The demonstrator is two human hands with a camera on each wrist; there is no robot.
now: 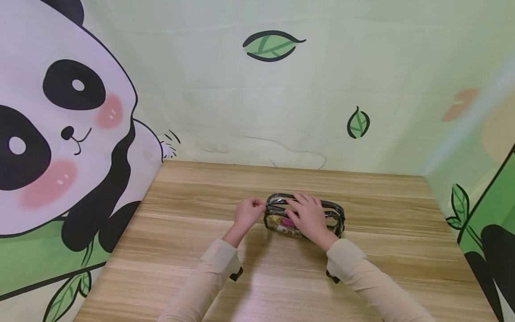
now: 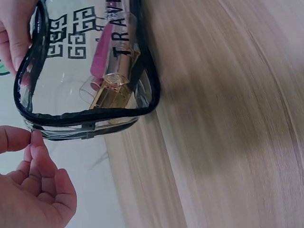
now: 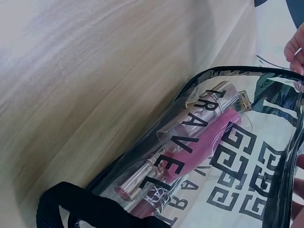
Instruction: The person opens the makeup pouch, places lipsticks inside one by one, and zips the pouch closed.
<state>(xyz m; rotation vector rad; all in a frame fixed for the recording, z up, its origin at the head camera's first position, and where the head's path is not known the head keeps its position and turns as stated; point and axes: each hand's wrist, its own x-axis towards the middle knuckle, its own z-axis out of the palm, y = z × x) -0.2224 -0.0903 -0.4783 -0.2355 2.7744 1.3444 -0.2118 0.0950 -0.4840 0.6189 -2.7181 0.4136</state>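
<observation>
A clear cosmetic bag [image 1: 332, 205] with black piping stands on the wooden table, lettered "TRAVEL" on its front panel. Through the plastic I see a pink tube [image 3: 202, 145], a gold-coloured piece [image 2: 113, 96] and several clear tubes. My left hand [image 1: 248, 213] is at the bag's left end, where thumb and forefinger pinch a tiny dark piece at the zipper end, mostly hidden by the fingertips. Over the top edge lies my right hand [image 1: 309, 219], gripping the bag with its fingers spread on the upper rim. A black strap [image 3: 88, 204] shows at the bag's right end.
The wooden table [image 1: 193, 188] reaches back to a pale green cloth backdrop [image 1: 201, 89] printed with leaves and a large panda [image 1: 92, 44]. Dark wrist straps [image 1: 236, 274] show under both beige cuffs.
</observation>
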